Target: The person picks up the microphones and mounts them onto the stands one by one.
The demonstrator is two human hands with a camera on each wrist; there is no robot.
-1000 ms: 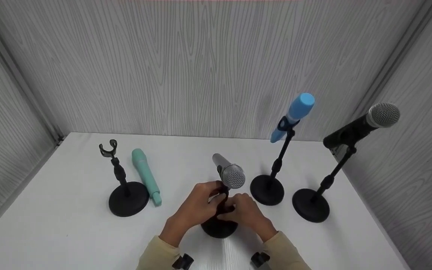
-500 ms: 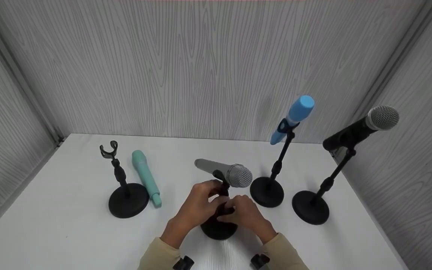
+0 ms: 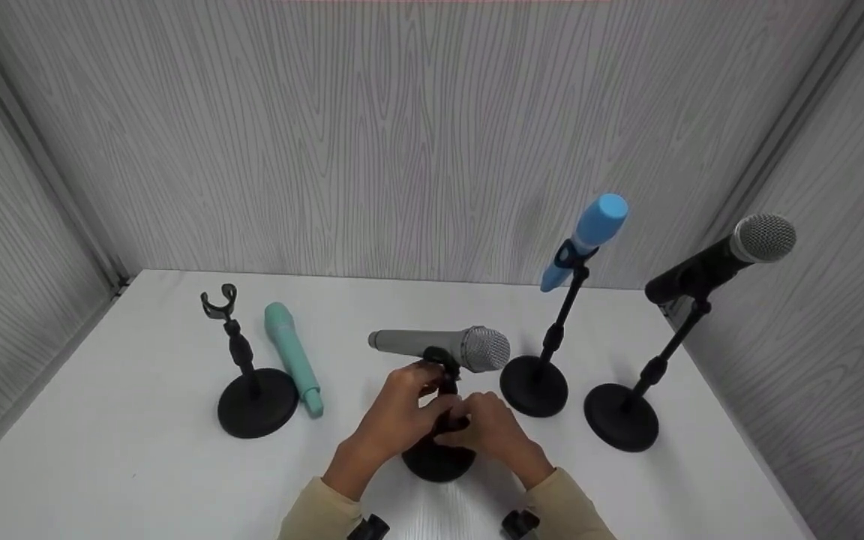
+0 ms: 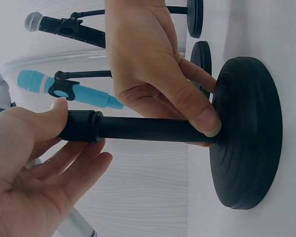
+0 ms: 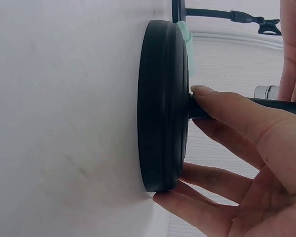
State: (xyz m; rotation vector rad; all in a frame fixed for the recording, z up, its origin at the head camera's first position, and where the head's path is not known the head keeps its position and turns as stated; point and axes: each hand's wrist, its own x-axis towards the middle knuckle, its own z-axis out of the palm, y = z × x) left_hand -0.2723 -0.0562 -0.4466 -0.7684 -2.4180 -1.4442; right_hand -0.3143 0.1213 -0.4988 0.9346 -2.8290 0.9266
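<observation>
Across the near side of a broad white desk (image 3: 177, 480), a black, round-based tabletop stand (image 3: 439, 463) stands upright, carrying a silver-grey, mesh-headed microphone (image 3: 418, 343). Half a second ago the microphone slanted, its tail farther back; now it lies nearly level and crosswise, mesh to the right, while both hands have scarcely shifted. The swing suggests the stand's upper part is being rotated with the microphone still seated, so its facing is likely what this step alters. A person's left hand (image 3: 394, 412) pinches the smooth black collar (image 4: 83, 126) on the shaft; the right hand (image 3: 493, 427) grips the shaft's foot, lower fingers at the base rim. From the head view, fingers cover most of the shaft, and several fingertips vanish behind it. The wrist views catch only cut-off pieces of the silver-grey body, and how firmly the small black clip (image 3: 439, 355) holds it cannot be made out.
</observation>
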